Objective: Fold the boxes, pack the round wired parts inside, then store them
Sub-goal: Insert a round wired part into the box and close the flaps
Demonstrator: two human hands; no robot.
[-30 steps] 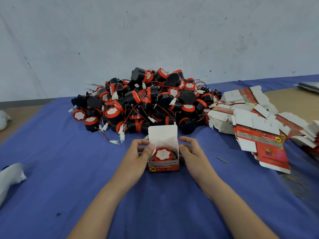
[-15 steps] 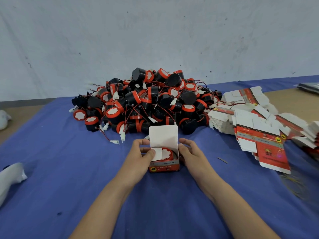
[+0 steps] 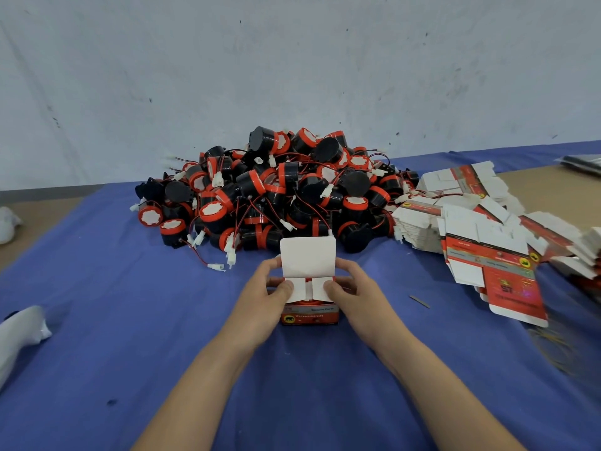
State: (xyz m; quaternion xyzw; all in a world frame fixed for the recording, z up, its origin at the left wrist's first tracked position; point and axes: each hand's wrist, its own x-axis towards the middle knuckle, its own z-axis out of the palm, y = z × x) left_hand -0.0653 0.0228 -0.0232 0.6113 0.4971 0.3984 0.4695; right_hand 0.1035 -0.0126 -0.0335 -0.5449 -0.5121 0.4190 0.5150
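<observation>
Between the fingers (image 3: 271,265) of the left hand (image 3: 260,301) and the right hand (image 3: 357,297), one box (image 3: 309,315) is gripped upright on the tabletop (image 3: 130,320). Its side flaps are pressed inward by both thumbs over a red part inside. The lid flap (image 3: 308,257) stands open, so closing and storing are judged outstanding. Just beyond the fingers the pile of round wired parts (image 3: 276,196) is heaped. To their right, flat boxes (image 3: 481,242) are stacked. No obstruction to the lid is seen.
</observation>
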